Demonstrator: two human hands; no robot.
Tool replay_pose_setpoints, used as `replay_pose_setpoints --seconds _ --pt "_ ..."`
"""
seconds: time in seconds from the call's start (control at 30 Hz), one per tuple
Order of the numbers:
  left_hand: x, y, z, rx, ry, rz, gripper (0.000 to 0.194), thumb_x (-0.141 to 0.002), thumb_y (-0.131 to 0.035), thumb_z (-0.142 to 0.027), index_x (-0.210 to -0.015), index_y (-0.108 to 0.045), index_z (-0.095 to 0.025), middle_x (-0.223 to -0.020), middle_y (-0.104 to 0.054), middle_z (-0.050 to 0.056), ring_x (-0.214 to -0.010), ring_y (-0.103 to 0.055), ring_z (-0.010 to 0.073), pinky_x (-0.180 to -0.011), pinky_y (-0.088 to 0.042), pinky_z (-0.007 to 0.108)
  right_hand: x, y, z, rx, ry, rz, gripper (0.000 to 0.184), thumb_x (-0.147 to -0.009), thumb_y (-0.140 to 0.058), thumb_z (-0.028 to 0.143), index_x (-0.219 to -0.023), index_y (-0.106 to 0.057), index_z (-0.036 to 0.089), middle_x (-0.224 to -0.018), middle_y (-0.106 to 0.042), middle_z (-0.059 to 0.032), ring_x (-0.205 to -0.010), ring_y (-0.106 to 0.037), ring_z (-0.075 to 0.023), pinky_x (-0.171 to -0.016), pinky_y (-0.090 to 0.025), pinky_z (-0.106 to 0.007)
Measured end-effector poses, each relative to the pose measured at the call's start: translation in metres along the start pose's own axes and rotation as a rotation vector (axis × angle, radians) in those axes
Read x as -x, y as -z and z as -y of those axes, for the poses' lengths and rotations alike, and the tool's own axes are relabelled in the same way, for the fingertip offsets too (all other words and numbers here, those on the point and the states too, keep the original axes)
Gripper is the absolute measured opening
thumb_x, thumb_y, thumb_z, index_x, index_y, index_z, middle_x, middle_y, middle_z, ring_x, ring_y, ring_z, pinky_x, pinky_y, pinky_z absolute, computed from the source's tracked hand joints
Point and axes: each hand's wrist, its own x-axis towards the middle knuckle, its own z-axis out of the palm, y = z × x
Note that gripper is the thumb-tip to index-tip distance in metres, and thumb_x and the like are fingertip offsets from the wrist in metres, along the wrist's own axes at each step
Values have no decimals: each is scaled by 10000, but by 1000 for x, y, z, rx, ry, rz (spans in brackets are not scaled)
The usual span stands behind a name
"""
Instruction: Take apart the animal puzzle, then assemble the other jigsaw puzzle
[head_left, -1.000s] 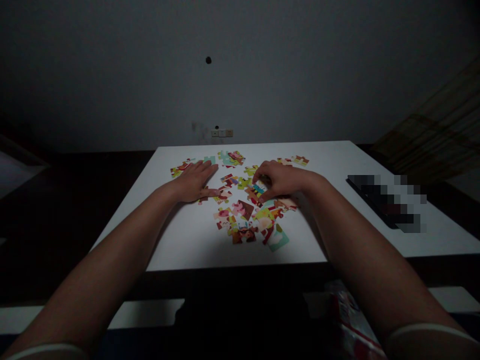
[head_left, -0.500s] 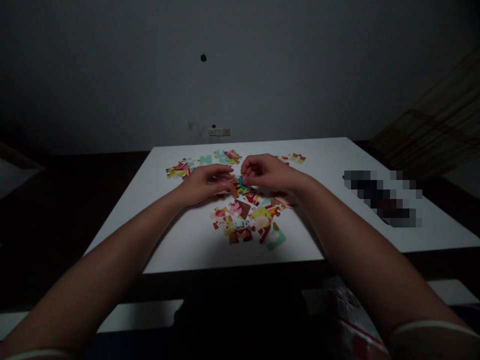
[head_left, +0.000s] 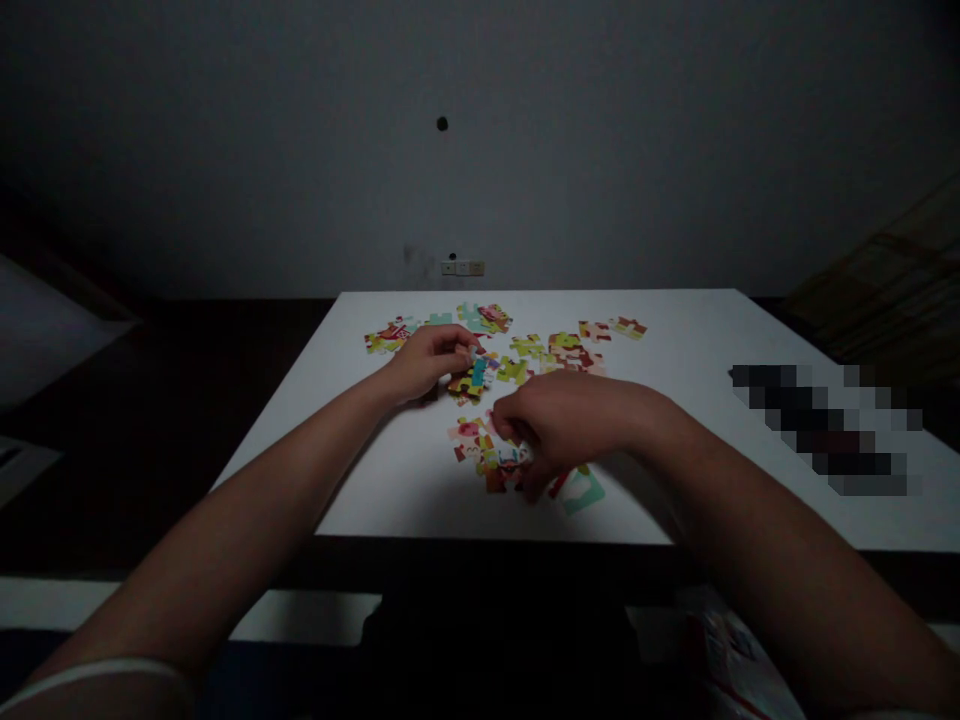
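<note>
My left hand point(head_left: 433, 362) is closed in a pinch on some joined jigsaw puzzle pieces point(head_left: 477, 376), coloured teal, yellow and brown, raised slightly at the middle of the table. My right hand point(head_left: 566, 425) reaches over the near group of puzzle pieces point(head_left: 471, 436), thumb and forefinger apart and pointing down at them. It covers much of that group; a pale green piece point(head_left: 583, 491) shows below the wrist. Beyond the hands lie further loose pieces, among them a yellow-green piece point(head_left: 513, 370) and a brown and pink group point(head_left: 576, 354).
The white table point(head_left: 375, 490) stands before a grey wall with a socket strip point(head_left: 463, 268). More puzzle pieces point(head_left: 484, 318) lie along the far side. A pixelated dark object point(head_left: 825, 430) rests at the right. A plastic-wrapped package point(head_left: 739, 655) sits below the near edge.
My right hand has left the pieces by my left hand and moved nearer, over the near group. My left hand still holds its pieces. The view has shifted slightly left.
</note>
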Motion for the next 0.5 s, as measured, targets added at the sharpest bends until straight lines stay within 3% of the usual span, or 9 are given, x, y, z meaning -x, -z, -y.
replay_pose_setpoints --seconds 0.13,0.3,0.4,0.5 --pt "-1 0 3 -15 -22 -18 161 -773 -647 -205 -914 -595 -146 -667 -553 -7 -545 -522 94 -517 -389 232 2 -6 9 140 -7 10 393 -605 -775 482 -911 -652 268 -777 -645 -26 -675 -542 -197 -582 -315 -307" --pt "-2 0 1 -3 -14 -66 175 -746 -669 -182 -903 -606 -138 -684 -567 0 -572 -529 94 -540 -399 228 2 -6 -1 30 132 35 363 -660 -726 306 -1008 -638 255 -996 -640 -42 -806 -560 -196 -670 -386 -302" --pt "-2 -1 -1 -6 -9 -81 171 -735 -681 -175 -885 -612 -133 -675 -570 4 -579 -524 93 -543 -399 221 2 -3 0 -53 183 50 333 -635 -731 231 -952 -628 240 -974 -630 -45 -849 -546 -200 -706 -405 -294" --pt "-2 -2 -2 1 2 -100 190 -742 -685 -195 -901 -605 -129 -669 -555 1 -562 -501 83 -520 -393 204 1 3 0 -207 248 106 174 -711 -663 217 -876 -606 223 -879 -623 -16 -796 -539 -167 -691 -408 -277"
